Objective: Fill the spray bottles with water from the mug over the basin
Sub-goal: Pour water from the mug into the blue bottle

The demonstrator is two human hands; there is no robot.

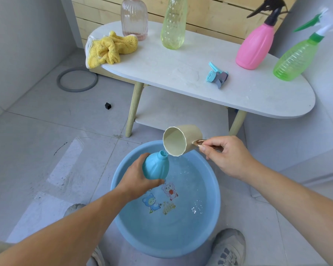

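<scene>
My left hand [137, 178] grips a small blue spray bottle [156, 166] with no cap, held tilted over the blue basin [123, 223] of water. My right hand [225, 156] holds a cream mug [181, 140] by its gold handle. The mug is tipped on its side, its rim touching the bottle's open neck. The bottle's blue spray head [217, 74] lies on the white table [181, 62]. At the table's right end stand a pink spray bottle [256, 47] and a green spray bottle [296, 58], both with their heads on.
A clear pink bottle [134, 17], a pale green bottle [173, 24] and a yellow cloth [110, 48] sit on the table's left part. A grey ring [77, 79] and a small black cube [108, 105] lie on the tiled floor. My shoes [229, 246] flank the basin.
</scene>
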